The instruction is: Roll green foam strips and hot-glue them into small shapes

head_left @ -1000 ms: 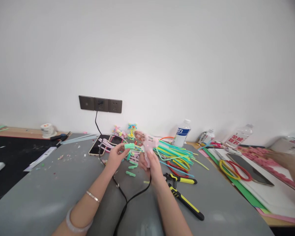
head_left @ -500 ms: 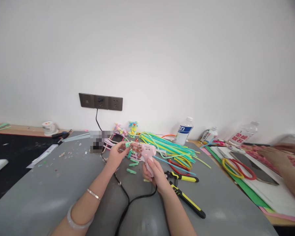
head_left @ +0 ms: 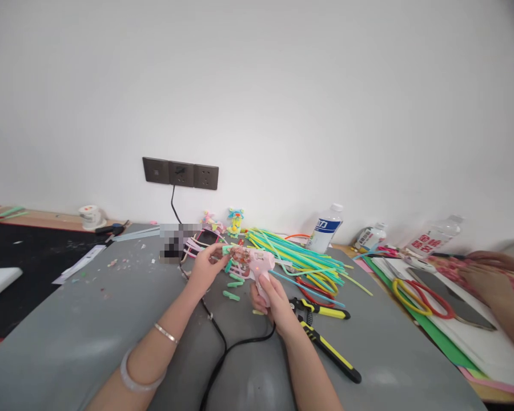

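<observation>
My right hand is wrapped round the handle of a pink hot glue gun. Its nozzle points left, and a black cord hangs below the grip. At the nozzle end, the fingers of my left hand pinch a small green fuzzy piece; whether the tip touches it cannot be made out. Just below lie several short green pipe cleaner pieces. Beyond the gun a bundle of yellow and turquoise pipe cleaners spreads to the right.
Yellow-and-black pliers lie open right of my right forearm. A bottle and a small colourful figure stand by the wall. Scissors rest on papers at right, near another person's hand. The black cord crosses the grey table.
The whole view has shifted slightly, so things sit a little further right. Both hands keep their grips, with the glue gun still close to the green piece.
</observation>
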A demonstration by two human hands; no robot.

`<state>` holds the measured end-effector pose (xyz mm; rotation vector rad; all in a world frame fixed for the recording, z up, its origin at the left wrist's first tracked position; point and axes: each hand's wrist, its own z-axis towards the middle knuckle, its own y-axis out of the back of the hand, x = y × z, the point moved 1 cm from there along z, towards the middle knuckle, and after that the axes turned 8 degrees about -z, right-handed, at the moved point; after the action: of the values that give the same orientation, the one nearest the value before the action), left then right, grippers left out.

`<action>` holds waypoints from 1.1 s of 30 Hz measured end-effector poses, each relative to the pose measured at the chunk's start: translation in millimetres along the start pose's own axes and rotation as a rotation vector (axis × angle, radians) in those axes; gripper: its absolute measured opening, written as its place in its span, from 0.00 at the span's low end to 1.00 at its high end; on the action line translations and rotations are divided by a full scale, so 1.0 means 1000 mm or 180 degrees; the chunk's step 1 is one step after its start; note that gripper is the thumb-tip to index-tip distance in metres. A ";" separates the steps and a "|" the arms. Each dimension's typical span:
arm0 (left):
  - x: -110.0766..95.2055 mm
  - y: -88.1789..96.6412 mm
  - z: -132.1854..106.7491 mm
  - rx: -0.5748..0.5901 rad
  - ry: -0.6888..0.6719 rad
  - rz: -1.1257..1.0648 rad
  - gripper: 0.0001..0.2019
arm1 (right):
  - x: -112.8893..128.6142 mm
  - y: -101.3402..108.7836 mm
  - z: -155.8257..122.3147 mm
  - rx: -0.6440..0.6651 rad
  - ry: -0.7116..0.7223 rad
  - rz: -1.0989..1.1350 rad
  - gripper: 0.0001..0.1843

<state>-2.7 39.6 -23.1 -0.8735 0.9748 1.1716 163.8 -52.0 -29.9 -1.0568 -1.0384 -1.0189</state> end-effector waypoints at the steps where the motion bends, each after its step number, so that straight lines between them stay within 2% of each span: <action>1: -0.001 0.000 0.000 -0.0015 -0.0007 0.0011 0.15 | 0.000 0.000 0.000 -0.0024 0.0007 -0.0016 0.23; 12: -0.002 0.001 0.000 -0.0094 -0.0040 0.0059 0.17 | -0.005 0.005 0.002 -0.0103 0.0027 -0.0090 0.22; 33: -0.004 0.003 0.001 -0.0233 -0.0008 0.0097 0.17 | 0.000 0.007 0.000 -0.0321 -0.0022 -0.0215 0.23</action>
<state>-6.0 39.7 -19.1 -0.9176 0.9511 1.2405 170.3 -50.2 -31.2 -1.1139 -1.0430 -1.1328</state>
